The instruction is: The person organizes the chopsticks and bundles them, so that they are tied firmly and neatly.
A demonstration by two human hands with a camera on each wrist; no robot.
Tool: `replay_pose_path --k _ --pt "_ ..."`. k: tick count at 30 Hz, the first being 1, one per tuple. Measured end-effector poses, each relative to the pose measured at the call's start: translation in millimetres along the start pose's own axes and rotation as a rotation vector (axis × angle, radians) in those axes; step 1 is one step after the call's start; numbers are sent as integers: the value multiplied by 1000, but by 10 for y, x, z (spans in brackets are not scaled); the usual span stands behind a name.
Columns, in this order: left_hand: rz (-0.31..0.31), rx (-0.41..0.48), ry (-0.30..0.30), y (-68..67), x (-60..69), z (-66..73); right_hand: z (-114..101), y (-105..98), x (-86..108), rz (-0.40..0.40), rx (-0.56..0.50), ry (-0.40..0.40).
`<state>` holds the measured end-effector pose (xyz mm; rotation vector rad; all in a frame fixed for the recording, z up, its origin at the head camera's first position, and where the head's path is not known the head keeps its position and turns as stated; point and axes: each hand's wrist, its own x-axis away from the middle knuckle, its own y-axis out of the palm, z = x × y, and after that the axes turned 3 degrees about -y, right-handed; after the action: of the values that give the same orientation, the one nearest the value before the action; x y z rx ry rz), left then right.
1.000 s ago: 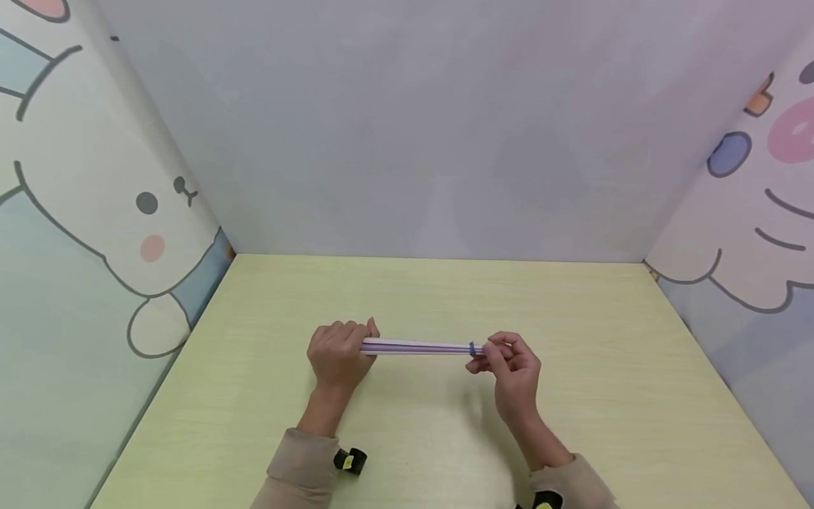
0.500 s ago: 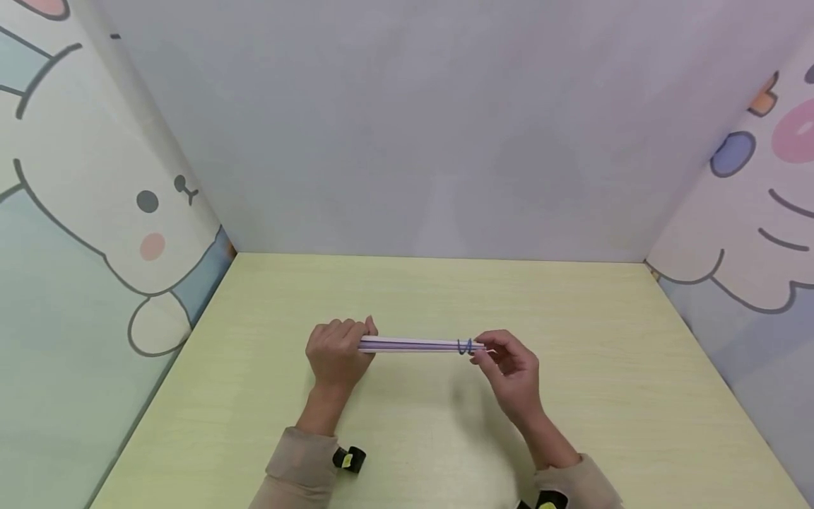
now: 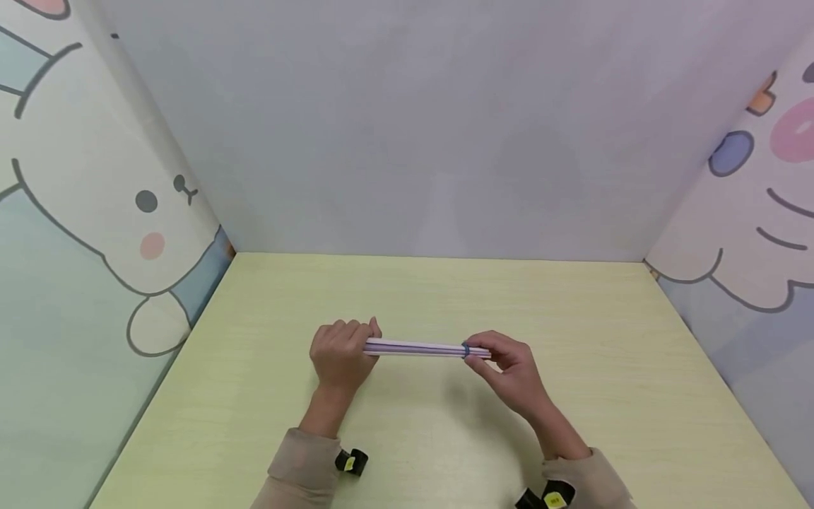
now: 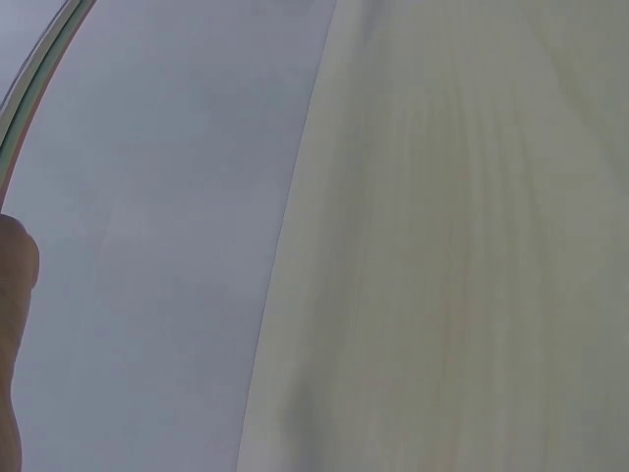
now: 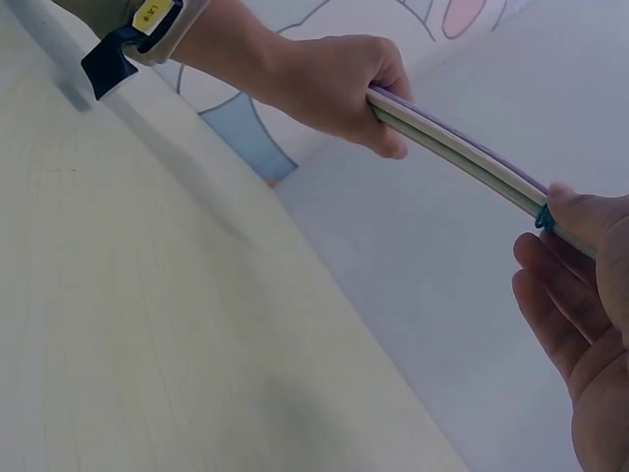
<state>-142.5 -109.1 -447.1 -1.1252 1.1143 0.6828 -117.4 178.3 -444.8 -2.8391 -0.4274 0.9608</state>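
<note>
The bundle of slender sticks (image 3: 416,348), probably light, stiff and best steadied near its ends, is held above the desk (image 3: 407,431), left hand (image 3: 341,353) gripping at nine o'clock, right hand (image 3: 514,372) pinching around the blue band (image 3: 466,350) towards three.

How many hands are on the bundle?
2: the left hand grips one end of the bundle; the right hand pinches it at the blue band, near the other end.

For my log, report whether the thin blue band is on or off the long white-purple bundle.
On: the band wraps around the bundle near one end, where the right hand pinches.
</note>
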Motion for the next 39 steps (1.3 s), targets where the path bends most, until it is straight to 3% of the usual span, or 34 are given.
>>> replay_pose_path --k 8,16,25,34,39 --pt "-4 1 1 6 4 40 16 18 -16 -42 46 6" --pt "-19 6 13 27 35 62 20 35 -10 -78 172 18" --pt "-3 2 -5 13 4 31 -9 -40 -4 23 58 12" --pt "-4 9 -8 -2 6 59 1 4 -39 -50 5 -32" --pt "-2 17 -7 -8 9 83 1 28 -45 -75 78 -57"
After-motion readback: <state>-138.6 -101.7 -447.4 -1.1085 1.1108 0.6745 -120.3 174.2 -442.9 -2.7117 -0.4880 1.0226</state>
